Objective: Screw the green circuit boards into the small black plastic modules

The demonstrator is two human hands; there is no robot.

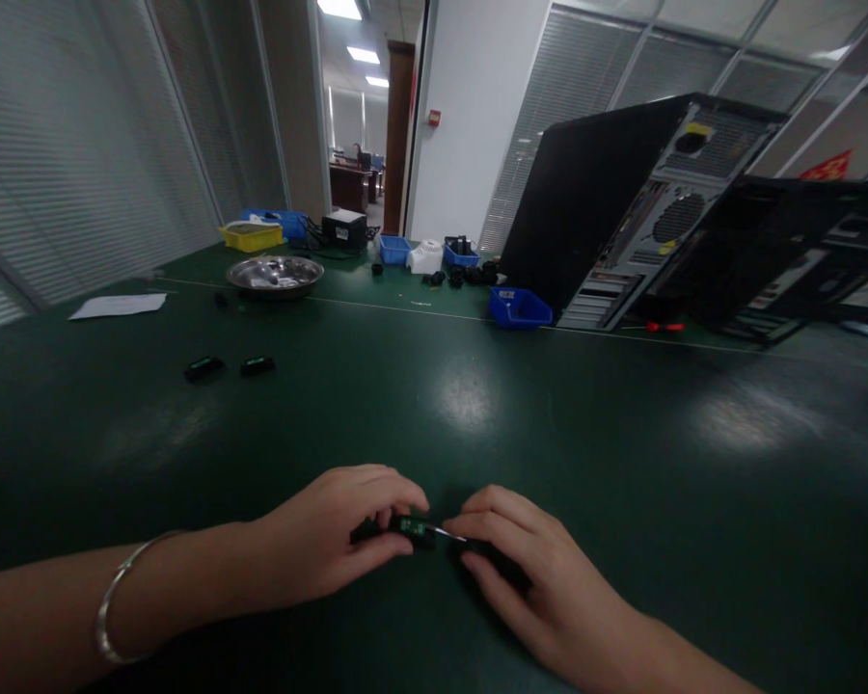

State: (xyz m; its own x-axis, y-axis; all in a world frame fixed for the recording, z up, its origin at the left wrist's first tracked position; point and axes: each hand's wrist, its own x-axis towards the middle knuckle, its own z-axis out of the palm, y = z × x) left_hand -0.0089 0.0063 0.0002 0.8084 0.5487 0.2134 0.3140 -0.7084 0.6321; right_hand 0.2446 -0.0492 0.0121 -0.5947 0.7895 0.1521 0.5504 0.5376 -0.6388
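A dark green table (477,405) spreads out before me. At its far right a black computer case (622,202) stands tilted with its back panel showing, a second open case (788,251) just beside it. Further left at the far edge sit a round metal dish (276,274), a yellow tray (252,235) and a small blue bin (519,307). Two small black modules (230,366) lie near each other, well apart from my hands. My left hand (325,540) rests on the table at the near edge, its fingers (397,501) pinched shut around a small black and green module (411,527). My right hand (528,569) touches that module's right end, its fingers closed on a thin silvery part (449,533); what it is, I cannot tell.
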